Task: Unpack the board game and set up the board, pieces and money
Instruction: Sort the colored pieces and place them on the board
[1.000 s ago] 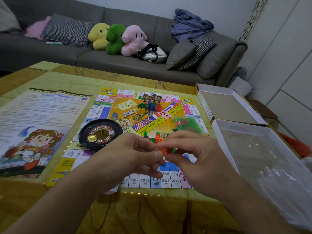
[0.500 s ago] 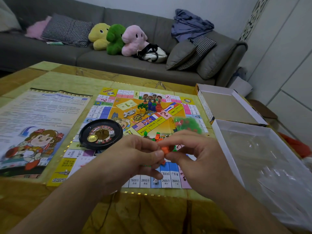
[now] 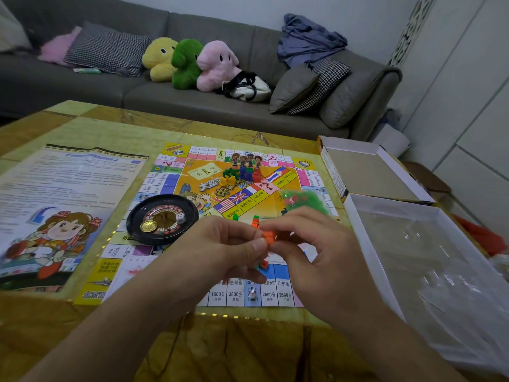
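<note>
A single head-worn wide-angle view is given, directed forward and down over the game board [image 3: 220,216] from its near edge. The board is seen close, the sofa [image 3: 192,100] beyond its far edge. No second view is provided.

Colourful game board [image 3: 192,186] flat on table, small orange pieces [image 3: 268,236] pinched between both hands above its near edge

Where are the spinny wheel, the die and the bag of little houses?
Wheel [image 3: 162,219], head view, on its black rim.
Die [image 3: 180,218], head view, on its white top face.
Bag [image 3: 304,200], head view, on the green pieces inside.
</note>
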`<control>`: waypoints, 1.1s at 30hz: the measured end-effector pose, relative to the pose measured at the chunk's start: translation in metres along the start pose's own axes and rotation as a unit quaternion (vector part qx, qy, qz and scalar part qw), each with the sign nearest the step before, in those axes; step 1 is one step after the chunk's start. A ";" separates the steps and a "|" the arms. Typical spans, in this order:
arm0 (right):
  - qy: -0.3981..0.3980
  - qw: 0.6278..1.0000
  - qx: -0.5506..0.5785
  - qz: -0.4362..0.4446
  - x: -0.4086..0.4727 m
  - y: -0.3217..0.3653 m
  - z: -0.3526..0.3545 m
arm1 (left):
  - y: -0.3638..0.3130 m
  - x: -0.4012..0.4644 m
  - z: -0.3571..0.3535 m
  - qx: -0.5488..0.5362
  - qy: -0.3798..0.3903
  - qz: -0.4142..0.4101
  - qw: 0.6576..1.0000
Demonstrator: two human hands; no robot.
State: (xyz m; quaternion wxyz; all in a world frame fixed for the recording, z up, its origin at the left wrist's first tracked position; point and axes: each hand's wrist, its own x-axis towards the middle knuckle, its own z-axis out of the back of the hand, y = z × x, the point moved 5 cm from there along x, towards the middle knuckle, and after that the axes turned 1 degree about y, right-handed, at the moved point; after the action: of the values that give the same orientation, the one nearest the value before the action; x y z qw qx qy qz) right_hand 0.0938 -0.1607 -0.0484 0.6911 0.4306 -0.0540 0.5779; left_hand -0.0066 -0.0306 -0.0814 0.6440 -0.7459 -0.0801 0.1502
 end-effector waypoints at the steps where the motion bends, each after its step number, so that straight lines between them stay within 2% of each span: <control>1: -0.003 1.000 0.001 0.001 0.000 0.000 0.001 | -0.001 0.000 0.000 0.006 -0.001 -0.004 1.000; 12: 0.041 0.999 0.034 0.003 0.000 0.003 -0.002 | 0.001 -0.002 0.001 0.020 0.005 -0.008 1.000; 16: 0.018 0.999 0.029 -0.005 0.002 0.003 -0.001 | 0.000 -0.003 -0.002 -0.018 -0.007 -0.017 1.000; 22: 0.012 1.000 0.012 -0.005 0.001 0.002 0.000 | -0.002 -0.003 -0.005 -0.022 -0.007 -0.016 1.000; 33: 0.039 0.999 0.023 -0.008 0.002 0.001 0.000 | -0.007 -0.005 -0.006 0.031 -0.020 -0.032 0.999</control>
State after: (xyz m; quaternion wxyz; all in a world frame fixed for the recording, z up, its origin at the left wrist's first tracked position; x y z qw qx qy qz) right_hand 0.0932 -0.1595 -0.0463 0.6872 0.4243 -0.0100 0.5896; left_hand -0.0087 -0.0363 -0.0735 0.6694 -0.7194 -0.1125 0.1471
